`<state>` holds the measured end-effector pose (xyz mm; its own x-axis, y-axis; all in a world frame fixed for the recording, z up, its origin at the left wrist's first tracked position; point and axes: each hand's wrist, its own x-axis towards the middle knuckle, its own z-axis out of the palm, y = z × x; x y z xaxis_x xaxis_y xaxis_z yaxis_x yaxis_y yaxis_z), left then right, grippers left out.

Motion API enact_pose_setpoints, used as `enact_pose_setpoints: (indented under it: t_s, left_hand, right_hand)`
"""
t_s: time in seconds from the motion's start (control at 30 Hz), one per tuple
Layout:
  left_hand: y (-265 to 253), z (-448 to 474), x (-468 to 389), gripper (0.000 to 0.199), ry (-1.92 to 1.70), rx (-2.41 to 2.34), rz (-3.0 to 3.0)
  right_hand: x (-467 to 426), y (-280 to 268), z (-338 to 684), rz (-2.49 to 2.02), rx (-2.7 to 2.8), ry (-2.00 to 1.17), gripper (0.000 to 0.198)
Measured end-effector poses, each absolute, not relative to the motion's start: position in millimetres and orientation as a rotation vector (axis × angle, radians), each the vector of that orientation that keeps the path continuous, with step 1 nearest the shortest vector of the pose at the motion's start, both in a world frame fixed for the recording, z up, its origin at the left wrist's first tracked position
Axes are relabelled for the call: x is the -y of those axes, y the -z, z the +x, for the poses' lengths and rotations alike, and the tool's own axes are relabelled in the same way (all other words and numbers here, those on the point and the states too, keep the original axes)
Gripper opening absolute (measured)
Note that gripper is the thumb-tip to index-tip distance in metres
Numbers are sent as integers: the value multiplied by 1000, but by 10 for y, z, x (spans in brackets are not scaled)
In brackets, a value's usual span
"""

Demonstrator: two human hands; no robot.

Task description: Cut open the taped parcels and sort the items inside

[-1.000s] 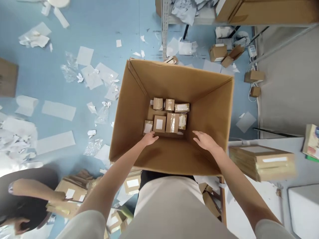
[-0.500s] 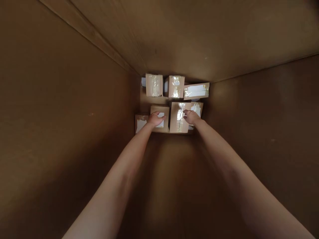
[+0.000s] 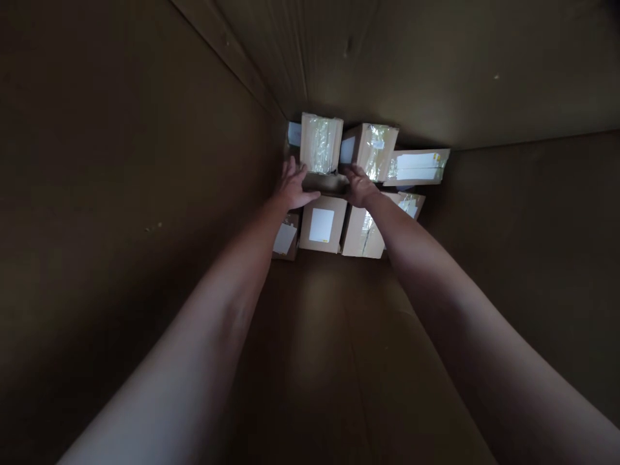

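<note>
Both my arms reach down into a deep brown cardboard container. My left hand is open with its fingers spread, at the lower left corner of a small taped cardboard box. I cannot tell whether it touches that box. My right hand is at the lower edge of a second taped box, its fingers stretched toward the gap between the two. Below my hands lie a box with a white label and a larger taped box, the latter partly hidden by my right wrist.
A flat labelled box lies at the upper right, with another taped box below it. A darker labelled box sits at the lower left. Tall cardboard walls enclose everything.
Both hands have moved from the lower row of boxes up to the upper row. The boxes appear larger and shifted in view, and the picture is darker.
</note>
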<state>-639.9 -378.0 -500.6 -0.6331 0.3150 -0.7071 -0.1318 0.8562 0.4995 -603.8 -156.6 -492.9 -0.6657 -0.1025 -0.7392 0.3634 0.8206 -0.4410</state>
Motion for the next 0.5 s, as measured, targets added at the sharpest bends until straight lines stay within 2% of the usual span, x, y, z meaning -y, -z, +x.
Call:
enact_pose_setpoints:
  t_s: [0.2, 0.37, 0.5]
  left_hand:
    - [5240, -6432, 3516, 107, -694, -2082, 210]
    - [5349, -6448, 3518, 105, -707, -2037, 146]
    - [5293, -6424, 3429, 108, -718, -2095, 122]
  right_hand:
    - [1382, 5268, -6016, 435, -2238, 863, 106]
    - [1206, 5438, -5966, 517, -2360, 1034, 89]
    - [966, 5536, -5944, 913, -2353, 1111, 97]
